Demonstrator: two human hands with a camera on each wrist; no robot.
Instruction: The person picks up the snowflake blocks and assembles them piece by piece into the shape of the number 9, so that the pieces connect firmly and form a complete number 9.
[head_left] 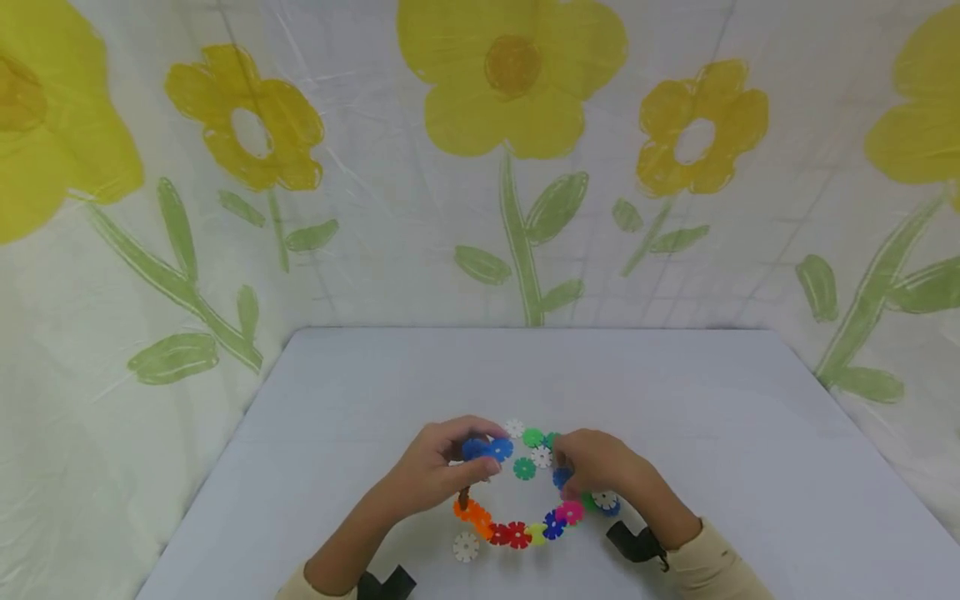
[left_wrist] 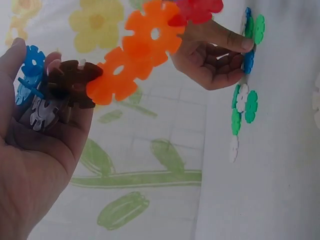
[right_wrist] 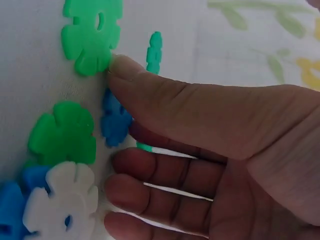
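The left hand (head_left: 435,468) held one end of a chain (head_left: 518,535) of interlocking flower-shaped discs above or near the white worktop (head_left: 645,379). Its thumb and fingers pinched the chain at a pair of blue discs (head_left: 501,451). In the left wrist view, a pale disc (left_wrist: 44,114) and a brown disc (left_wrist: 77,82) sat beside the fingers. From there the chain curved round through orange, red, yellow and dark blue to a pink disc (head_left: 570,512); whether its lower part touched the worktop could not be told.

The right hand (head_left: 603,462) was lowered at the worktop, its thumb and fingers bent about a single blue disc (right_wrist: 115,120). Whether they pinched it could not be told. A light green disc (right_wrist: 92,35) appeared just beside the thumb tip in the right wrist view.

Loose green and white discs lay between and beyond the hands, among them a green disc (head_left: 524,468) and a white disc (head_left: 542,457). Another white piece (head_left: 466,547) lay near the chain's orange section. Behind the worktop hung a curtain (head_left: 375,250) printed with yellow flowers.
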